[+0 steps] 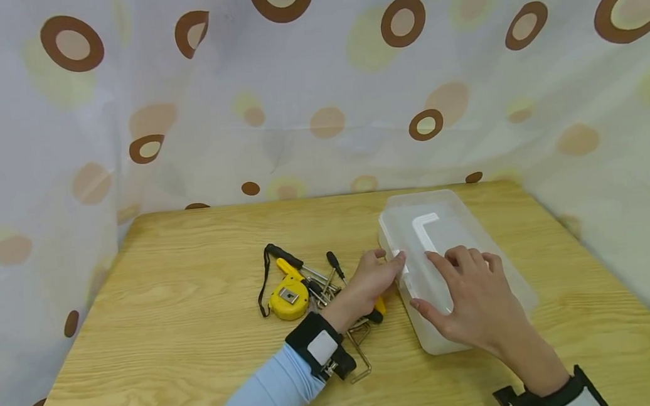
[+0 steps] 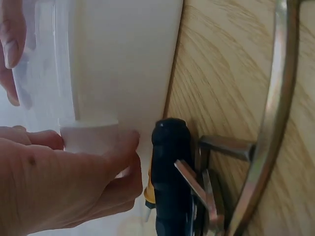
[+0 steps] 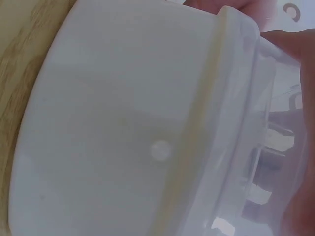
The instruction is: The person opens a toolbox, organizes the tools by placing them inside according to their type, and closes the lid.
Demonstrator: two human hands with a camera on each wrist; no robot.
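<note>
A translucent white plastic box (image 1: 444, 204) with a closed lid lies at the right of the table, its white carry handle (image 1: 425, 228) folded flat on top. At the box's left long side, my left hand (image 1: 371, 281) pinches a white latch (image 2: 91, 136), thumb on one side and fingers on the other in the left wrist view. My right hand (image 1: 476, 299) lies over the near part of the lid, thumb and fingers spread and slightly bent. In the right wrist view the near end wall of the box (image 3: 108, 118) fills most of the picture.
Left of the box is a pile of tools, partly hidden by my left forearm: a yellow tape measure (image 1: 289, 298), a black-handled screwdriver (image 1: 284, 254) and bent metal hex keys (image 1: 363, 359). A black handle (image 2: 171, 157) lies close beside the box. A patterned cloth (image 1: 317, 90) hangs behind the table.
</note>
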